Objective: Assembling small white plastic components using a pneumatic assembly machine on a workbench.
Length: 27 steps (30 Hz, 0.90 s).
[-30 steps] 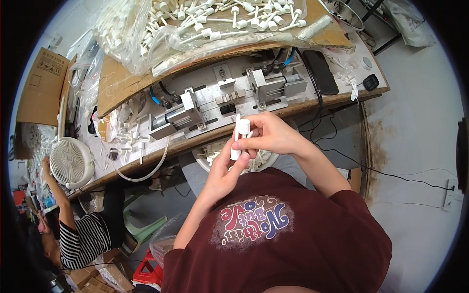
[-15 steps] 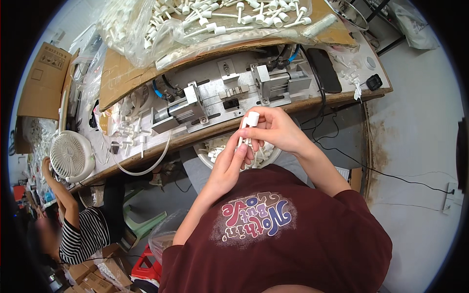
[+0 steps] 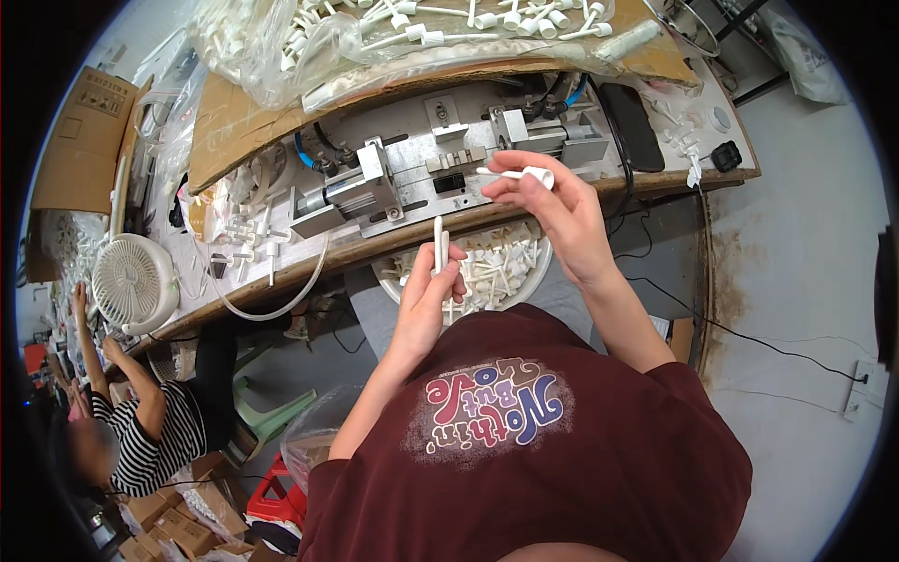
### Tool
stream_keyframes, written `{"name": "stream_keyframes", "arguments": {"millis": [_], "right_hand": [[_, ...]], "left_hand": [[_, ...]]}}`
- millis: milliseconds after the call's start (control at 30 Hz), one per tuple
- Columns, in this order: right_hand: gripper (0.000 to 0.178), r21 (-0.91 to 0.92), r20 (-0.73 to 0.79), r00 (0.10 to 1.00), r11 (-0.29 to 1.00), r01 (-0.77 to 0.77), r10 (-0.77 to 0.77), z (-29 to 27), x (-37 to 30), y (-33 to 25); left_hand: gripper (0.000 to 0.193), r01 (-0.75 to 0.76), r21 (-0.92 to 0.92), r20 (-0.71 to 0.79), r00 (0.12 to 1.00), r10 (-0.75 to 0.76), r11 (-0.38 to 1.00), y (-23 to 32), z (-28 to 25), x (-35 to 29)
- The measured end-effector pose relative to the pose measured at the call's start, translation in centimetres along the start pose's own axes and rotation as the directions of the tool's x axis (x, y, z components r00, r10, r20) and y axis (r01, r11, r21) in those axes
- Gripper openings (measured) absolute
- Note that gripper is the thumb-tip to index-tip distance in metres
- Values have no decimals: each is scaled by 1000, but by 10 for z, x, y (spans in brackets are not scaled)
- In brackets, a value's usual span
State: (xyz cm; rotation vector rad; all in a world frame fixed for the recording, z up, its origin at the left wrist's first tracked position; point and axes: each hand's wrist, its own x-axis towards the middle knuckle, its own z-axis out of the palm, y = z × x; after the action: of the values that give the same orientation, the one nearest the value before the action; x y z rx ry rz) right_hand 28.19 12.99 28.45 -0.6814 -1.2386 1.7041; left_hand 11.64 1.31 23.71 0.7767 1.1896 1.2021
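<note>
My right hand (image 3: 567,211) pinches a white plastic stem with a cylindrical cap (image 3: 538,177). The cap faces right and the thin stem points left, close to the front of the metal clamping fixture (image 3: 409,201). Lower and to the left, the fingers of my left hand (image 3: 426,298) close around thin white plastic sticks (image 3: 439,239) that stand nearly upright; their lower ends are hidden in the palm. Below and between my hands, a round white basin (image 3: 545,265) holds many similar white pieces.
Cardboard (image 3: 243,136) bearing a plastic bag of white capped stems lies behind the fixture. A black phone (image 3: 630,126) sits at right, a white fan (image 3: 134,283) at left. A clear hose (image 3: 281,317) loops off the table edge. At far left, a person in a striped shirt (image 3: 164,431) works.
My hands have moved apart. The right hand carried the capped stem up and right toward the fixture, tipping it from upright to sideways. My left hand drew slightly left with the sticks.
</note>
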Motion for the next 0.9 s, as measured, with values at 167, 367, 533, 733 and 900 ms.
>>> {"name": "stream_keyframes", "arguments": {"millis": [167, 367, 533, 733, 900], "right_hand": [[36, -41, 41, 999, 999, -9, 10, 2, -1, -2], [26, -424, 151, 978, 885, 195, -143, 0, -3, 14], [27, -735, 310, 894, 516, 441, -324, -2, 4, 32], [22, -814, 506, 787, 107, 571, -354, 1, 19, 53], [22, -826, 560, 785, -103, 554, -264, 7, 23, 59]], "left_hand": [[22, -29, -1, -31, 999, 29, 1000, 1, 0, 1], [25, -65, -35, -49, 997, 63, 997, -6, -6, 3], [25, -88, -59, -106, 991, 81, 994, -4, -1, 3], [26, -108, -55, -114, 988, 101, 993, -5, -5, 2], [27, -120, -68, -138, 984, 110, 990, -5, -5, 2]]}}
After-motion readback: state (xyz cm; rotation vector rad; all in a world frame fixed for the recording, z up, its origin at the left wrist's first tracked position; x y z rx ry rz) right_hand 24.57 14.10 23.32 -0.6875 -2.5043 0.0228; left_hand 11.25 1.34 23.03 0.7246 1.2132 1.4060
